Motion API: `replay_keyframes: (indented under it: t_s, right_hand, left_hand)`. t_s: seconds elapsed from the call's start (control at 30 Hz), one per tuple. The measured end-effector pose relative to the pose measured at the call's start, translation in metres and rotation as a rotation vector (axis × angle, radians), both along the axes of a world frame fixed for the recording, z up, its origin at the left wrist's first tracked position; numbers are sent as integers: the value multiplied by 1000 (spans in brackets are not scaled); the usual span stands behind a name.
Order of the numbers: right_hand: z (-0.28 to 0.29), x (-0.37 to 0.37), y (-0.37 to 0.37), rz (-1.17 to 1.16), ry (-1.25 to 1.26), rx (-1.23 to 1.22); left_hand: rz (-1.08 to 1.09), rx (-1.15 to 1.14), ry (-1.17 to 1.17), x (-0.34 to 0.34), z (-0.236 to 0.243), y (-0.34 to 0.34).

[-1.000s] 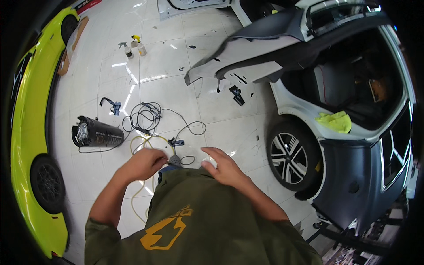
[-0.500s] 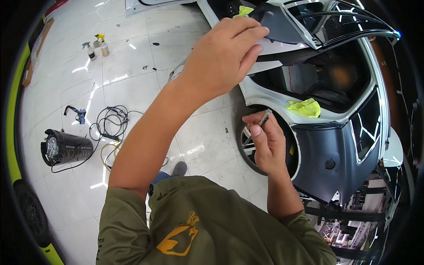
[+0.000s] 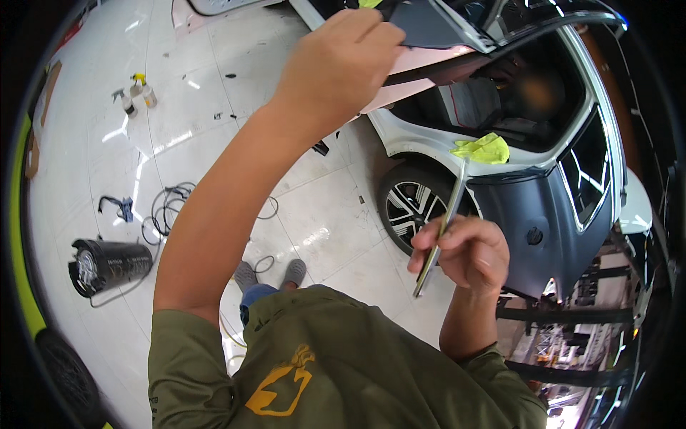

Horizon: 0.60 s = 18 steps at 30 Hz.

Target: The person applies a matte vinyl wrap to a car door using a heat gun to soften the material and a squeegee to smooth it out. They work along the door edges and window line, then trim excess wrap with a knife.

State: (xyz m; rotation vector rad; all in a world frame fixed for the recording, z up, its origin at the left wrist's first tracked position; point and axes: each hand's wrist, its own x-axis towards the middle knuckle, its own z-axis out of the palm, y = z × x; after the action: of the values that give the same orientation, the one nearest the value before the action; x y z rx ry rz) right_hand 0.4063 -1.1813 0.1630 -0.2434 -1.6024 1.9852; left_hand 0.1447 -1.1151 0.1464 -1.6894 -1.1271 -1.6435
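Note:
My left hand [image 3: 341,64] is raised at the dark grey panel edge [image 3: 429,27] of the open car door. Its fingers are bent together, and whatever is pinched in them is hidden from view. My right hand [image 3: 468,250] holds a slim, silver, flat-looking metal tool [image 3: 452,207] between thumb and fingers, in front of the car's rear wheel [image 3: 411,202]. The tool slants, one end up toward a yellow-green cloth [image 3: 486,149] lying on the car body, the other pointing down past my fingers. Part of another yellow-green cloth [image 3: 369,3] shows beyond my left hand.
On the tiled floor to the left stand several spray bottles [image 3: 139,95]. Nearer lie a black cylindrical device [image 3: 111,266], coiled cable [image 3: 170,209] and a small blue item [image 3: 123,208]. The white car with dark grey panels [image 3: 536,229] fills the right side.
The tool in my right hand has swung round and now shows its full length; that hand came nearer me. My left hand moved slightly left and farther away, its fingers bending in.

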Motion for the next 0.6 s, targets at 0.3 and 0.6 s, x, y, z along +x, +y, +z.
replay_keyframes:
  t_s: [0.3,0.6]
  right_hand:
    - [-34,13,3,-412,34,-65]
    - [-100,41,9,-472,-52,-271]
  left_hand:
    - [86,-172,297,12,38,-10]
    - [98,-389,217,17,41,-15]
